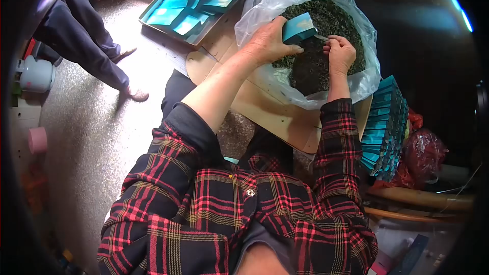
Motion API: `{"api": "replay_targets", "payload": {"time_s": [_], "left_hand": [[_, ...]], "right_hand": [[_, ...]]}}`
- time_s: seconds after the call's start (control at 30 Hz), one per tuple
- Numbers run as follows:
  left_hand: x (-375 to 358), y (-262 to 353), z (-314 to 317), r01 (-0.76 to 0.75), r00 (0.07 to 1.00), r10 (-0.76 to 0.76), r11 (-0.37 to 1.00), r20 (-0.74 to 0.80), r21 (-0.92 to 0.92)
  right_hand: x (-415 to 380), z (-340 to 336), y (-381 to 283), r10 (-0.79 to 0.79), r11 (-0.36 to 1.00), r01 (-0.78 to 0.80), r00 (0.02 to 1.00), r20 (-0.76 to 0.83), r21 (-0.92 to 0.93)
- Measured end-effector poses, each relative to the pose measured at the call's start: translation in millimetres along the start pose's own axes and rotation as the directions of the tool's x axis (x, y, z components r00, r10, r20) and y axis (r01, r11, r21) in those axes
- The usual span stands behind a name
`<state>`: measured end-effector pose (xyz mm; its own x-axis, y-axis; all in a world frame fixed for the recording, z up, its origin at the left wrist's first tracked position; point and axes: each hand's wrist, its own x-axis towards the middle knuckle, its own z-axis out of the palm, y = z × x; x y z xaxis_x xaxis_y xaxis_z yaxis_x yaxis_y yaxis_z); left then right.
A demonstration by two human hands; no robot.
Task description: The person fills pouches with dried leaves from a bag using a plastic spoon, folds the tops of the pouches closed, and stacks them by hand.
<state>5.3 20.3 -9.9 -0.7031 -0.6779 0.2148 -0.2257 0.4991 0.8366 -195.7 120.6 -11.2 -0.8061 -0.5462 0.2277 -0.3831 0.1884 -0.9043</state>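
Observation:
My left hand (266, 42) grips a small teal box (299, 27) over the near left part of a clear plastic bag (364, 23). Dark, dried, leafy material that looks like loose tea (333, 18) fills the open bag. Closed in a pinch, my right hand (340, 53) has a thin pale object (321, 37) between its fingers. That object reaches to the box's right end; its exact kind is too small to tell. Both hands are above the leaves, with the right hand's wrist over the bag's near rim.
The bag rests on a cardboard sheet (275, 114) in front of me. A tray (206, 33) of several teal boxes stands at the upper left. More folded teal boxes (383, 127) are stacked at the right, beside a red plastic bag (425, 155). Another person's legs (84, 30) are at left.

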Motion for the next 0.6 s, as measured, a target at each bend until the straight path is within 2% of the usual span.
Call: {"api": "replay_targets", "payload": {"time_s": [0.13,0.2,0.33,0.4,0.6], "left_hand": [[-3,0,-1,-0.015,1.000,0.015,1.000,-0.017,0.015],[-2,5,-3,0.063,0.997,-0.059,0.992,0.041,-0.105],[2,4,2,0.005,1.000,-0.004,1.000,-0.016,0.022],[-2,5,2,-0.017,1.000,0.017,1.000,0.002,0.016],[-5,7,4,-0.025,1.000,0.025,0.999,-0.010,0.025]], "right_hand": [[8,1,12,-0.111,0.992,0.113,0.993,-0.034,0.051],[13,-12,9,-0.195,0.978,0.200,0.978,-0.078,0.062],[4,-23,-7,-0.273,0.962,0.268,0.955,-0.118,-0.054],[-3,-29,-21,-0.289,0.947,0.296,0.954,-0.077,0.121],[-18,-44,-43,-0.363,0.924,0.363,0.931,-0.029,0.118]]}}
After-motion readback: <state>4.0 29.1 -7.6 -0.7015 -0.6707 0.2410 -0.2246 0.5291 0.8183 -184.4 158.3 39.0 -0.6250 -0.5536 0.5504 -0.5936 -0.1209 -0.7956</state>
